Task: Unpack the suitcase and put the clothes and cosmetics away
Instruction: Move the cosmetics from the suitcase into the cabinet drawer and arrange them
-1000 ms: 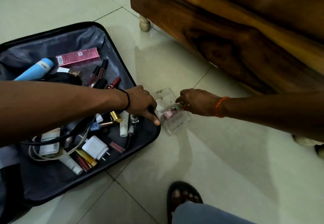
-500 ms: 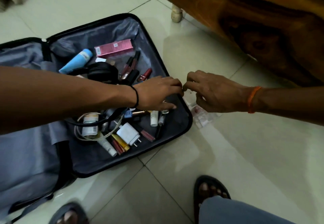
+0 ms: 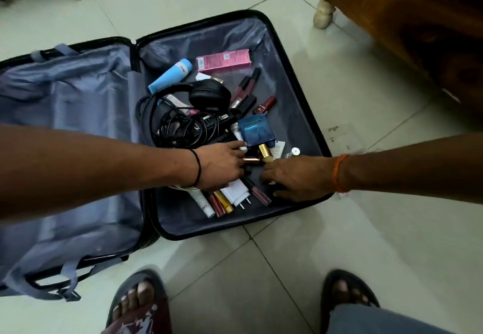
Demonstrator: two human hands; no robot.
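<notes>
Head view. The suitcase lies open flat on the tiled floor, with both halves lined in grey-blue fabric. The left half holds only lining and straps. The right half holds the loose cosmetics and accessories.

Contents of the right half, far end to near end: a pink box against the far wall; a blue tube just beside it; black headphones resting on a tangle of black cables; dark lip-colour sticks and a red lipstick; a blue box near the centre; a gold-capped item directly below the blue box. At the near end lie a white tube, a gold lipstick, a white charger plug and a pink lip gloss, side by side.

Left hand: reaches in from the left, a black band on the wrist, fingers extended toward the gold-capped item and touching the pile there. Whether it grips anything cannot be told (the fingertips are blurred).

Right hand: reaches in from the right, an orange band on the wrist, palm down, fingers spread and loosely bent over the lining at the near corner. No item is visibly held.

A wooden furniture piece stands at upper right, on a pale turned leg. Two sandalled feet appear at the bottom edge.
</notes>
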